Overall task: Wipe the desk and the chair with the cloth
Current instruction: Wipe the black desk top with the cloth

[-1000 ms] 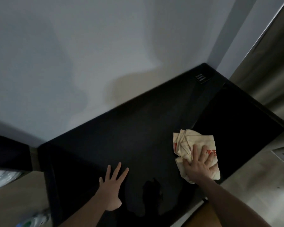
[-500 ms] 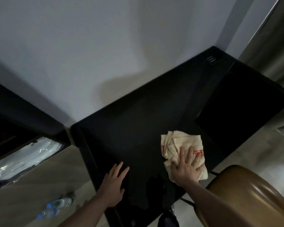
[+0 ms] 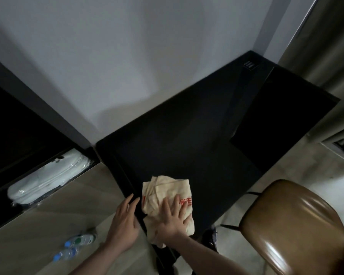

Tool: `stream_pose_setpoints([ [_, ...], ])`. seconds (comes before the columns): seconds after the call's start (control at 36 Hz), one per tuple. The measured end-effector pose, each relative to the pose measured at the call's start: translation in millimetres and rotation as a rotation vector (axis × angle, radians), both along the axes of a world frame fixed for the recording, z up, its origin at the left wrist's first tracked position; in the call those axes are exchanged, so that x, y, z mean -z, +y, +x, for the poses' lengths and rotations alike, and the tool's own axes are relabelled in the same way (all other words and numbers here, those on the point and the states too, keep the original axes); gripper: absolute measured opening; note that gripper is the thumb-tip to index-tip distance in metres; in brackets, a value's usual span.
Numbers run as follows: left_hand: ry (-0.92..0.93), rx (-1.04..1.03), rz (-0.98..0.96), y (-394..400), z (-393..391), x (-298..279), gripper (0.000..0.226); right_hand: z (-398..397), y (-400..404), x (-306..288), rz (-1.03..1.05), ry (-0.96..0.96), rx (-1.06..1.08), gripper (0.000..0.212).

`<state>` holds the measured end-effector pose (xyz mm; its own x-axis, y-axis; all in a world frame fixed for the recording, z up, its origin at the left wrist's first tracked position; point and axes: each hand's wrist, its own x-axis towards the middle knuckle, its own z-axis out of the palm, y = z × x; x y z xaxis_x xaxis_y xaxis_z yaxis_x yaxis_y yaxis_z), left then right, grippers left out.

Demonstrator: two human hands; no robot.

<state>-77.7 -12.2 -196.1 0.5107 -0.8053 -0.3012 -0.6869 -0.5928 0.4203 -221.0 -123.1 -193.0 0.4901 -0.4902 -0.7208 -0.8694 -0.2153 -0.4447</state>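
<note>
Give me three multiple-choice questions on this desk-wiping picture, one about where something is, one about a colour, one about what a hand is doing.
1. Where is the cloth?
A. on the chair seat
B. near the desk's left front corner
C. on the floor

2. What colour is the chair?
A. brown
B. white
C. blue

3. What is the right hand doing?
A. hanging idle
B. gripping a bottle
C. pressing flat on the cloth

Answers: 1 B, the cloth lies on the dark top by that corner. 2 A, the glossy seat is brown. 3 C, straight fingers spread over the cloth.
</note>
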Motion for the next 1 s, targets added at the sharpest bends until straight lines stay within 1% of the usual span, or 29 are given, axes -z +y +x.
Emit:
stream_pose_setpoints([
  [0.06, -0.004, 0.069, -0.061, -3.2, -7.0, 2.2, 0.073, -13.4, -11.2, -10.1, 0.017, -0.098, 0.073, 0.077],
  [0.11, 0.016, 0.157, -0.115, -13.3, -19.1, 2.3, 0.071, -31.4, -23.8, -18.5, -0.046, -0.236, 0.198, 0.066],
  [0.17, 0.029, 0.241, -0.115, -28.1, -34.6, 3.3, 0.063, -49.7, -38.9, -22.7, -0.124, -0.297, 0.289, 0.059],
  [0.22, -0.026, 0.342, -0.025, -43.3, -51.6, 8.3, 0.065, -66.5, -57.2, -21.5, -0.216, -0.273, 0.288, 0.057],
  [0.28, -0.125, 0.414, 0.122, -55.1, -67.1, 21.2, 0.080, -79.9, -77.1, -18.9, -0.263, -0.225, 0.228, 0.061],
  [0.31, -0.167, 0.404, 0.175, -59.8, -73.4, 27.1, 0.090, -85.7, -86.3, -17.2, -0.271, -0.188, 0.184, 0.065],
  [0.36, -0.191, 0.367, 0.228, -66.9, -80.1, 38.7, 0.110, -95.9, -104.3, -14.7, -0.289, -0.118, 0.082, 0.072],
  [0.42, -0.211, 0.352, 0.255, -70.4, -80.4, 44.9, 0.122, -104.0, -122.2, -11.0, -0.310, -0.067, -0.023, 0.076],
  [0.44, -0.205, 0.350, 0.265, -72.3, -79.0, 42.9, 0.121, -107.2, -131.1, -8.4, -0.316, -0.048, -0.068, 0.076],
  [0.56, -0.142, 0.316, 0.298, -74.0, -73.4, 34.5, 0.100, -115.5, -165.7, -0.6, -0.317, 0.013, -0.192, 0.078],
  [0.64, -0.155, 0.203, 0.283, -74.7, -65.6, 37.0, 0.093, -118.9, -186.7, 1.2, -0.305, 0.040, -0.250, 0.078],
  [0.72, -0.102, 0.058, 0.365, -75.5, -56.1, 44.7, 0.095, -122.6, -203.7, 1.9, -0.307, 0.051, -0.298, 0.078],
  [0.75, -0.066, 0.007, 0.418, -77.1, -52.1, 45.4, 0.096, -124.3, -208.4, 1.9, -0.304, 0.054, -0.309, 0.078],
  [0.81, -0.004, -0.063, 0.511, -83.8, -47.3, 39.6, 0.108, -129.3, -215.3, 2.2, -0.309, 0.068, -0.335, 0.078],
  [0.86, 0.032, -0.108, 0.519, -89.6, -50.5, 34.8, 0.112, -136.1, -218.9, 3.9, -0.302, 0.084, -0.350, 0.078],
  [0.92, 0.054, -0.112, 0.547, -96.5, -53.3, 34.3, 0.114, -142.6, -220.9, 6.9, -0.282, 0.093, -0.328, 0.078],
  [1.0, 0.060, -0.058, 0.572, -107.4, -66.1, 33.3, 0.103, -150.2, -224.1, 9.6, -0.264, 0.097, -0.280, 0.077],
])
